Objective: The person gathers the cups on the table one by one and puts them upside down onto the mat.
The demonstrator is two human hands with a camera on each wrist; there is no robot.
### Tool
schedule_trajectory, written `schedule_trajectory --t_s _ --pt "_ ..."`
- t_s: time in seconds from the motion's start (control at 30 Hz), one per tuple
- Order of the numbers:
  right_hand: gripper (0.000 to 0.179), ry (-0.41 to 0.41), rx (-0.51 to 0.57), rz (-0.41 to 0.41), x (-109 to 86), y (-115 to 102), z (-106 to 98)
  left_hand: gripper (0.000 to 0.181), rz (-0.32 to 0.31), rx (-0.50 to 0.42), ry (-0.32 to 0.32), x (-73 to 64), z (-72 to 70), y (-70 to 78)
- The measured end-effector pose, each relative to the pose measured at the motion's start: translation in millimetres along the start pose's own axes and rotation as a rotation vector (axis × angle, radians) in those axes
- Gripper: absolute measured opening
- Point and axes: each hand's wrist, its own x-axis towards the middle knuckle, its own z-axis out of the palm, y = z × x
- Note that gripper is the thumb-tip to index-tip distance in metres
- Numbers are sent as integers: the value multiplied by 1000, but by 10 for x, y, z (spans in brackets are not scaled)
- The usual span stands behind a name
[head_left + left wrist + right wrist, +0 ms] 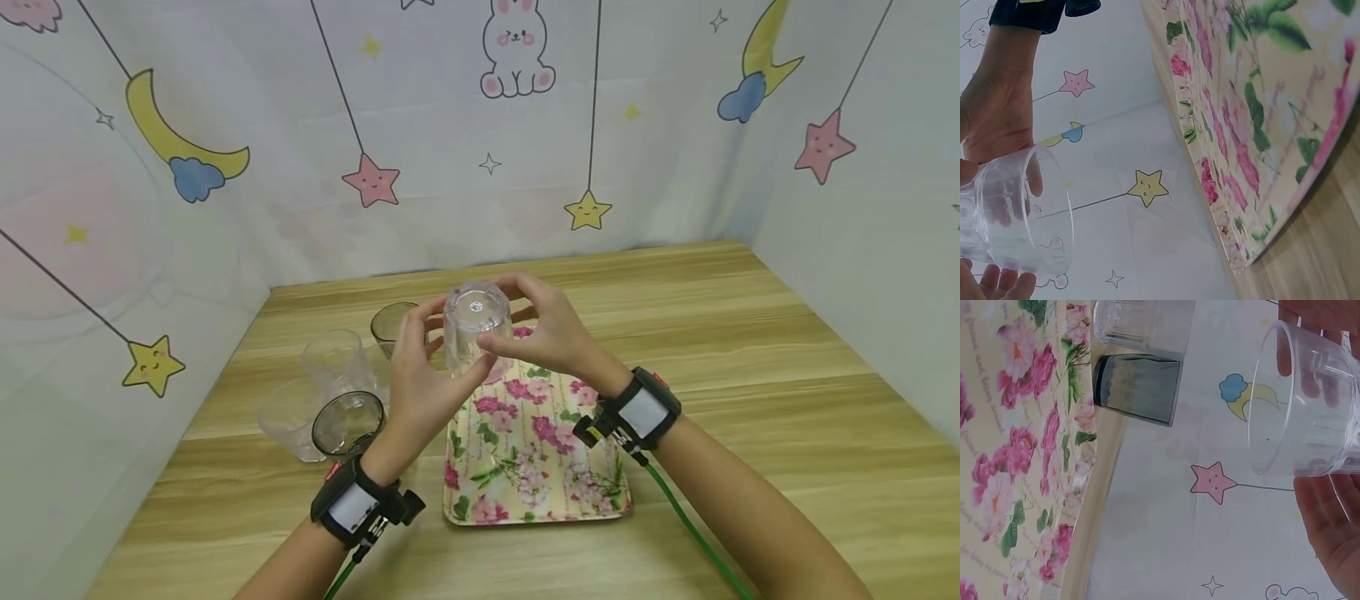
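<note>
A clear faceted drinking glass (463, 337) is held upside down above the near-middle of the table, its base facing up. My left hand (429, 383) grips it from the left, thumb across the front. From the right, my right hand (557, 332) grips the same glass, its thumb also over the near side. The glass's open rim (1272, 400) faces down towards a flowered tray (517, 492) in the right wrist view. In the left wrist view the glass (1016, 212) has fingers on both sides.
Left of the tray stand several glasses: clear ones (330, 354), a dark-tinted one (348, 425) in front and another dark one (392, 321) behind, partly hidden by the left hand. A printed cloth wall (450, 225) borders the wooden table (720, 350) at the back and sides.
</note>
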Motion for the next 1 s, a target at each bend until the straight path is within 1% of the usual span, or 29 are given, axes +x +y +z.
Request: schedule_trajectory --t_s 0.2,0.37,0.6,0.77,0.9,1.0 --pt "56 -12 -6 22 1 61 12 72 -7 -9 -8 22 61 -71" --pt "58 -20 -29 65 6 122 23 69 -23 3 -21 37 110 -142" --pt "58 -56 -35 130 23 252 59 68 -103 61 -79 72 179 -249" --pt "56 -71 -67 187 28 370 106 68 -137 130 -113 101 231 -326" --pt "57 -74 -89 213 45 456 146 70 -169 171 -132 135 282 -392" --pt "59 -81 -110 226 63 518 177 70 -201 183 -153 164 321 -447"
